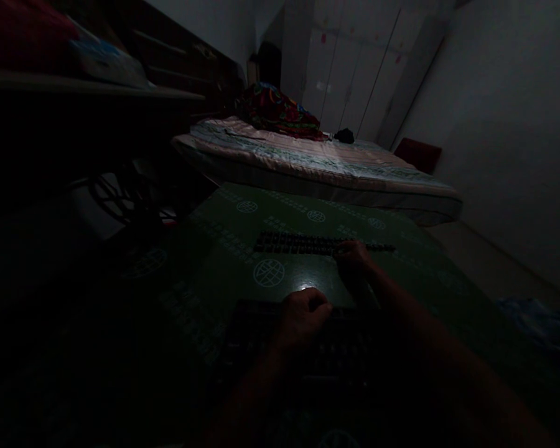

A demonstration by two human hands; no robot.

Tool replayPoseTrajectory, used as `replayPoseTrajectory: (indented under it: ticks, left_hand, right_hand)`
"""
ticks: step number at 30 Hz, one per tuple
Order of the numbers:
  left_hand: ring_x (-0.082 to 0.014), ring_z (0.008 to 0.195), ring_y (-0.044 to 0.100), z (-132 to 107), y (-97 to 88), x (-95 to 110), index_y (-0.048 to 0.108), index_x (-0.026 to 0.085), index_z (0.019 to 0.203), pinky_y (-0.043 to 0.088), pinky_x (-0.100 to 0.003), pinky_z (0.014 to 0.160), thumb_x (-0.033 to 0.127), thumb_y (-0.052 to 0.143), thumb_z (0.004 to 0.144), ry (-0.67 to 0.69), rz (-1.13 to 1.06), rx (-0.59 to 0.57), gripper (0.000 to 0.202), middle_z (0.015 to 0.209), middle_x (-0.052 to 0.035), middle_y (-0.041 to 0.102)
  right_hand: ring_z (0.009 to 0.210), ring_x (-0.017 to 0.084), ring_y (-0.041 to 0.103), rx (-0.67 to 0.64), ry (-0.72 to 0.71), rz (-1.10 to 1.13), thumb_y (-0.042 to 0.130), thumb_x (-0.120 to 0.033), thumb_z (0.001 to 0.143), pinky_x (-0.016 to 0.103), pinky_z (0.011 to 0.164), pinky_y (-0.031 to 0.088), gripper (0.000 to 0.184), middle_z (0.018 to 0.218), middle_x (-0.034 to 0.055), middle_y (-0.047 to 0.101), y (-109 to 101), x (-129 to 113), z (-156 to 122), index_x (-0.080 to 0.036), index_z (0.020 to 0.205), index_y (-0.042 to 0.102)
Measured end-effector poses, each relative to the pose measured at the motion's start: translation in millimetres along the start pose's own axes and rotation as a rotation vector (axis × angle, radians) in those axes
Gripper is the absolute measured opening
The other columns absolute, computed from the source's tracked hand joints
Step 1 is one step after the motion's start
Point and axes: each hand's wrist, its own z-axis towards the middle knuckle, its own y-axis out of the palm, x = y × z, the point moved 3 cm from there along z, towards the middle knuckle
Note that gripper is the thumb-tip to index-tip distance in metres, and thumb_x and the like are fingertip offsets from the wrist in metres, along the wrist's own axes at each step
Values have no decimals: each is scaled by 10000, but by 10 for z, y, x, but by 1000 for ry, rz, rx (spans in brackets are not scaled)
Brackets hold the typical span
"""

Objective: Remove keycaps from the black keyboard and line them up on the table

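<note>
A dark keyboard [336, 354] lies on the green tabletop close to me, much of it lost in shadow. Over its far edge is my left hand [303, 314], closed, with thumb and forefinger together; anything between them is too dark to make out. Beyond the keyboard, loose dark keycaps [294, 242] are laid out in long rows. My right hand [352, 252] reaches to the right part of these rows, its fingers bent in a pinch at the near row. Whatever its fingertips hold is hidden.
The green board tabletop [214, 249] carries pale printed globes and lettering. Past its far edge stands a bed [336, 165] with a bunched dark red blanket [280, 112]. A spoked wheel [114, 193] stands at left below a shelf. Cloth [536, 323] lies at right.
</note>
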Motion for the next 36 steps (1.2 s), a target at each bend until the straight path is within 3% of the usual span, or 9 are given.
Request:
replayPoseTrajectory:
  ticks: [14,21,23,27,29,32,34,36]
  left_hand:
    - [-134,641,558,-2,19,-37,610,153,687,401,-225,581,292,517,682,18,15,-24,167,661,2,601]
    - [-129,610,550,-2,-2,19,614,150,662,403,-222,569,282,509,679,21,56,-44,169,634,2,599]
    - [-132,615,553,-6,3,33,620,150,666,403,-222,569,285,507,681,33,70,-59,177,635,-1,604]
    - [-137,644,565,-21,34,61,639,155,721,405,-223,585,286,489,703,84,129,-95,200,673,-9,625]
    - [-139,669,570,-35,58,84,644,157,759,408,-222,598,281,483,712,117,184,-115,209,710,-16,635]
    - [-142,716,572,-69,112,135,646,165,801,410,-222,623,268,483,719,178,288,-163,210,777,-25,641]
    - [-146,735,568,-96,162,172,644,173,807,410,-226,637,257,491,716,215,363,-199,197,792,-25,636]
    - [-153,755,563,-123,216,200,638,173,805,412,-233,655,240,503,706,242,431,-224,180,799,-28,629]
  right_hand:
    - [818,185,627,42,24,6,619,-216,653,240,671,458,334,910,54,681,45,20,14,-162,981,660]
    - [792,185,621,117,10,27,613,-255,673,252,667,452,272,876,52,684,-41,-74,-82,-163,923,667]
    - [710,166,615,141,4,27,539,-330,749,244,638,443,243,772,48,681,-162,-144,-192,-152,842,677]
    - [507,123,562,229,-14,154,293,-509,848,225,532,414,528,560,28,607,-518,-306,-600,-144,769,667]
    - [501,118,550,342,-53,335,276,-554,838,214,494,401,565,578,29,601,-699,-378,-884,-137,858,656]
    - [461,100,494,495,-35,414,288,-568,833,205,455,362,569,531,16,565,-859,-424,-1305,-133,857,655]
    - [431,89,466,451,3,506,311,-565,827,199,426,342,544,526,9,562,-860,-428,-1510,-136,859,645]
    - [443,89,485,276,37,602,381,-551,805,195,419,349,482,580,14,593,-806,-434,-1639,-144,860,635]
